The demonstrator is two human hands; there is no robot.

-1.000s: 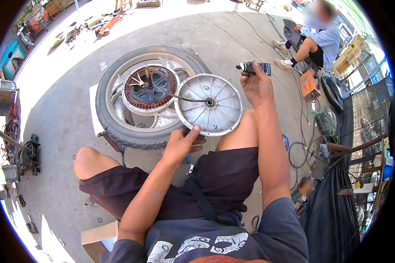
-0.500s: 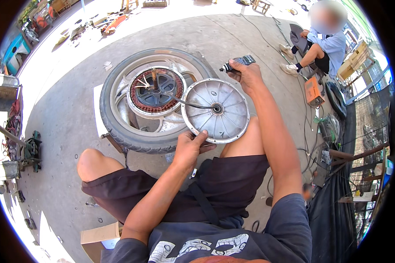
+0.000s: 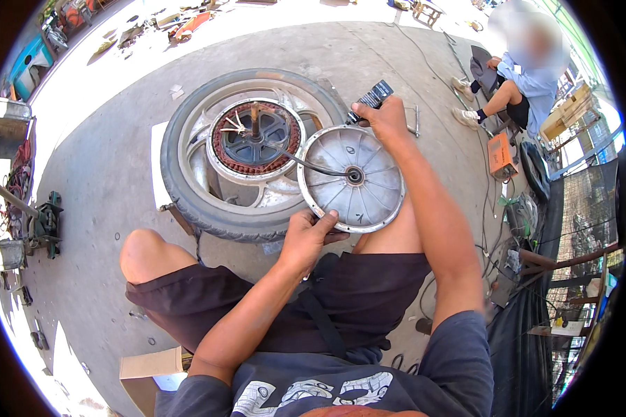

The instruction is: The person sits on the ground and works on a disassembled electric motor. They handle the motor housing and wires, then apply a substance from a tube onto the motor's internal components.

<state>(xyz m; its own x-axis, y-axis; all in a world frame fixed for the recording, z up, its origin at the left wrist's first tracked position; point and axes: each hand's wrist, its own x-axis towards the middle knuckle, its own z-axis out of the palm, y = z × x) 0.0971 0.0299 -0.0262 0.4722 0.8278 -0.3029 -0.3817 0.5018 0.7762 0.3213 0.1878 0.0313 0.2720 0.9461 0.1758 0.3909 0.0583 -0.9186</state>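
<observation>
My left hand grips the lower-left rim of a round, ribbed metal hub cover, which has a dark cable running through its centre. My right hand holds a black tube tilted, its lower end close to the cover's upper rim and partly hidden by my fingers. Beside the cover a wheel lies flat, with an open motor hub showing red windings, an upright axle and pale wires.
A person in a light blue shirt sits at the upper right near an orange machine. Cables trail along the right. A cardboard box is at my lower left, and a green metal tool stands at the left.
My right hand has come down and inward, turning the tube so one end points down toward the cover's rim. The cover and my left hand have shifted slightly rightward in view.
</observation>
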